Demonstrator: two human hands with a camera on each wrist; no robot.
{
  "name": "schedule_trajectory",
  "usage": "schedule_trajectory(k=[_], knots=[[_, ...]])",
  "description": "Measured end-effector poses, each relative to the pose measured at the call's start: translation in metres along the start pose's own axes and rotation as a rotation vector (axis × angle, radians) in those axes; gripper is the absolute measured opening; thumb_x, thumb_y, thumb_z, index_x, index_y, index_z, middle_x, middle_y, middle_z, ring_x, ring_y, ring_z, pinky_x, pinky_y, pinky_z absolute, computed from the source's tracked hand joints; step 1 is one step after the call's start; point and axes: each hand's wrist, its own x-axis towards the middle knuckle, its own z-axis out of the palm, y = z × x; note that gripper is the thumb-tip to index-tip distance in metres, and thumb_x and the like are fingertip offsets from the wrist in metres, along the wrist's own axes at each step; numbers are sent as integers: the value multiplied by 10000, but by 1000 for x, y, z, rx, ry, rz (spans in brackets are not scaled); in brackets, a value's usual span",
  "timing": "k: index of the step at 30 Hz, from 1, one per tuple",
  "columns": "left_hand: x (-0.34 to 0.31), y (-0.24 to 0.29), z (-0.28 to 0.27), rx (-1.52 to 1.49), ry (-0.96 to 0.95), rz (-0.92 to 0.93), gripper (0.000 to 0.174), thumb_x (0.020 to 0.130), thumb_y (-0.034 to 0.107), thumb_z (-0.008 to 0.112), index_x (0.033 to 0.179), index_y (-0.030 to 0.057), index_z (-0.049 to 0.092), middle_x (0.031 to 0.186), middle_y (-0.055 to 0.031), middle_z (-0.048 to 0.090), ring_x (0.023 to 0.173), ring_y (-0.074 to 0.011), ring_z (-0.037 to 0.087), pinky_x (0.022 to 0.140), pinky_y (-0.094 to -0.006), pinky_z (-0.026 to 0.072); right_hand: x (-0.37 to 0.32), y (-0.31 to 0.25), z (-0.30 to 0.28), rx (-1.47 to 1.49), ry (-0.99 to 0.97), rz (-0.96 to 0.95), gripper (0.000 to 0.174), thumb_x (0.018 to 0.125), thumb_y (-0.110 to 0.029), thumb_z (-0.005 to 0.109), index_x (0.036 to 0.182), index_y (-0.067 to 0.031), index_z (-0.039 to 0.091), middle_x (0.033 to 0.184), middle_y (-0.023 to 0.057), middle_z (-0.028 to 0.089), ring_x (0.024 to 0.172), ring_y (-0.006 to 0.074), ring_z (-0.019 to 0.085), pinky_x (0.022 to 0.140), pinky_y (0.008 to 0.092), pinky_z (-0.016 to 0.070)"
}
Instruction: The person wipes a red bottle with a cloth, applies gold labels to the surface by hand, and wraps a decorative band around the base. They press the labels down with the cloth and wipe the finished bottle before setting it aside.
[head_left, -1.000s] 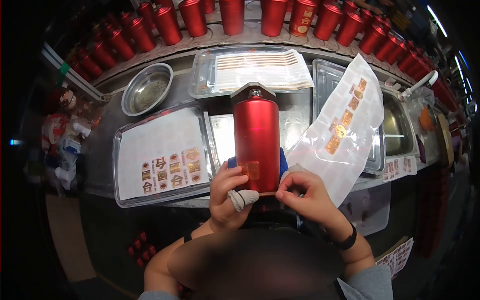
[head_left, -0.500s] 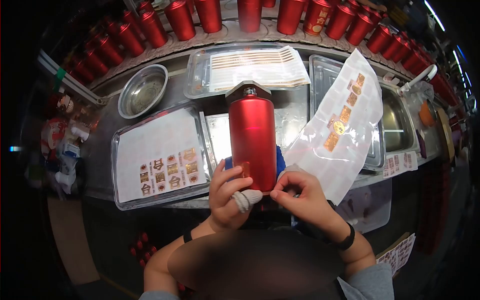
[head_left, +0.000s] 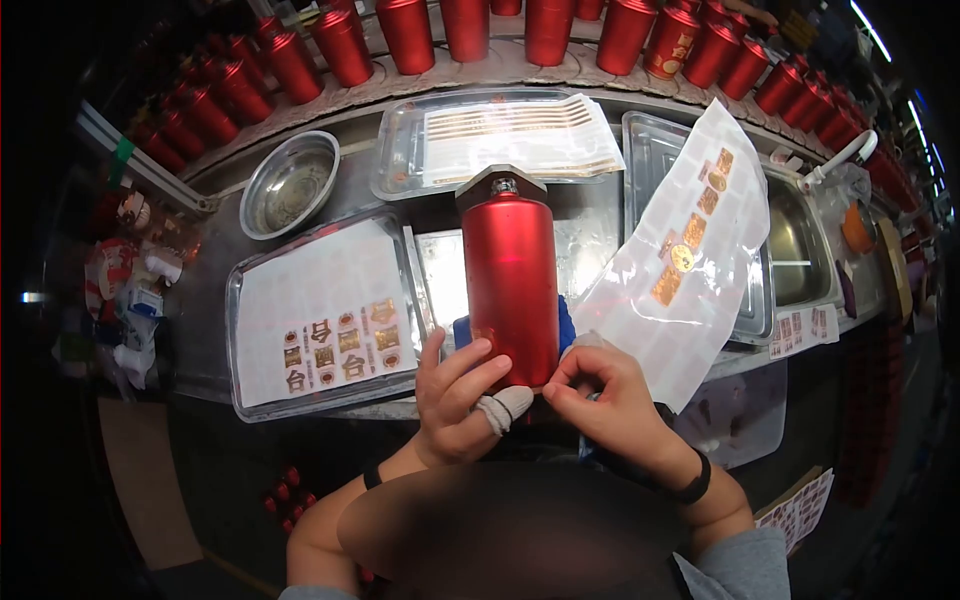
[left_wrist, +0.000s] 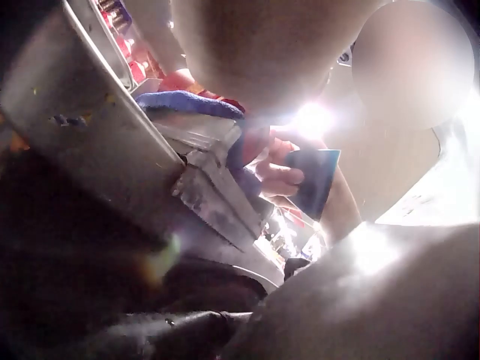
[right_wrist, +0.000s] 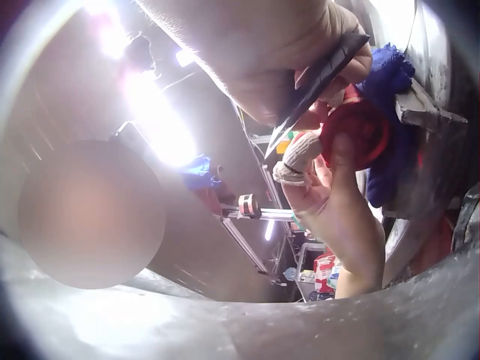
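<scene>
A red metallic bottle (head_left: 508, 285) lies on its side on a blue cloth (head_left: 567, 325), its neck pointing away from me. My left hand (head_left: 460, 405) grips its base end, fingers along the left side and thumb against the round bottom (right_wrist: 367, 135) in the right wrist view. One finger of that hand wears a white knitted cover (head_left: 505, 408). At the right edge of the base, my right hand (head_left: 610, 390) has its thumb and forefinger brought together. It also holds a thin dark flat blade-like piece (right_wrist: 319, 86), which appears bluish in the left wrist view.
A sheet of gold stickers (head_left: 315, 270) lies on the left tray; a curved label sheet (head_left: 690, 250) overhangs the right tray. Beyond are a metal bowl (head_left: 290, 185) and a tray of gold strips (head_left: 520, 135). Red bottles (head_left: 405, 35) line the back; a sink (head_left: 800, 260) is at right.
The bottle has turned leftward, carrying the gold patch near its base out of sight by the left fingers. My left fingers have shifted; the right hand stays at the base edge. Background bottles have shifted.
</scene>
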Motion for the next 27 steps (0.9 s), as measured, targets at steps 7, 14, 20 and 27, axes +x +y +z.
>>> schedule_trajectory(k=[7, 14, 20, 27], knots=[[11, 2, 4, -36, -24, 17, 252, 722, 91, 772, 930, 195, 676, 1134, -40, 632, 1134, -294, 595, 1072, -590, 384, -2, 0, 1, -31, -1, 54, 104, 781, -114, 719, 770, -34, 653, 702, 20, 544, 563, 94, 428, 526, 261, 348], [-5, 1, 7, -150, 73, -138, 261, 690, 20, 792, 898, 143, 696, 1127, -66, 630, 1123, -325, 606, 1067, -596, 378, -8, 1, -4, -31, -62, 121, 112, 819, -58, 714, 811, -30, 606, 858, -7, 529, 641, 36, 456, 581, 201, 367], [-15, -1, -3, -117, 81, -165, 318, 668, 8, 805, 953, 124, 723, 1144, -86, 618, 1108, -327, 611, 1066, -597, 377, -9, -4, 3, -82, -12, 50, 229, 769, -89, 768, 859, -46, 562, 848, -1, 517, 614, 47, 428, 561, 210, 361], [-20, -2, 0, -127, 89, -163, 329, 665, 6, 806, 965, 112, 724, 1136, -91, 621, 1087, -322, 622, 1055, -586, 390, -5, -4, 16, -226, 98, -164, 353, 736, -175, 836, 831, -71, 512, 826, 32, 499, 629, 106, 437, 547, 246, 373]])
